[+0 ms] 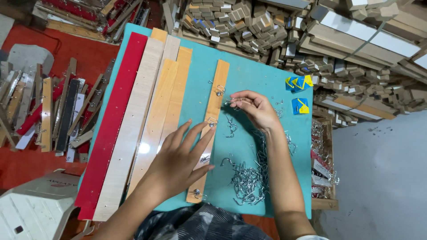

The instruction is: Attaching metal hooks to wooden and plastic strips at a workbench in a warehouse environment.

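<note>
The wooden strip lies lengthwise on the teal board in front of me, running from near my body up toward the far edge, with small metal hooks already seated along it, one near the top, one near the middle and one at the near end. My left hand rests flat across the lower half of that strip, fingers spread wide apart and stretched out, the fingertips lying on the wood just below the middle hook; it grips nothing, only presses. My right hand hovers just beside the upper part of the strip, its thumb and forefinger drawn together on a single small metal hook, the other fingers curled loosely behind. A couple of loose hooks lie on the teal surface between my two hands, and a larger tangled heap of hooks sits under my right forearm, near the board's near edge. To the left of the strip several long boards lie side by side: pale orange-toned ones, a light wood-grain one and a red one at the outside. Two small blue and yellow boxes sit near the board's right edge, and stacks of wood offcuts are piled beyond its far side.
</note>
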